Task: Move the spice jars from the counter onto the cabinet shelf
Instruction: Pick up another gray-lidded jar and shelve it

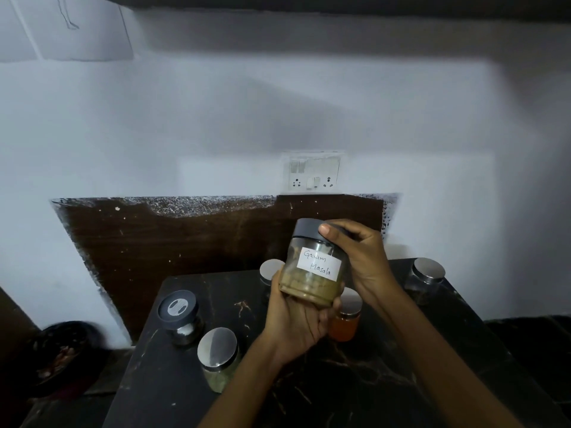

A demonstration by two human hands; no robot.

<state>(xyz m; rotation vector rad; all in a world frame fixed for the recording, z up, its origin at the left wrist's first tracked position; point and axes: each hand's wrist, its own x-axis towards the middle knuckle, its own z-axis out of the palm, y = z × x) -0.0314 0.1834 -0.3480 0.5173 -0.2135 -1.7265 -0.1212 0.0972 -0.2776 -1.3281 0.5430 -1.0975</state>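
Note:
A glass spice jar (312, 274) with a dark lid and a white label reading "Garam Masala" is held tilted above the black counter (355, 381). My left hand (293, 325) grips its base from below. My right hand (361, 257) grips the lid and upper side. On the counter stand other jars: a dark-lidded shaker jar (180, 316), a steel-lidded jar of greenish spice (219, 358), an orange-filled jar (346, 322) partly behind my left hand, a steel-lidded jar (269, 271) behind the held one, and a steel-lidded jar (426, 281) at the far right.
A white wall with a switch and socket plate (313, 174) rises behind the counter, above a brown backboard (185, 239). A dark bowl-like container (61, 356) sits low at the left. A dark overhang (340, 4) runs along the top edge.

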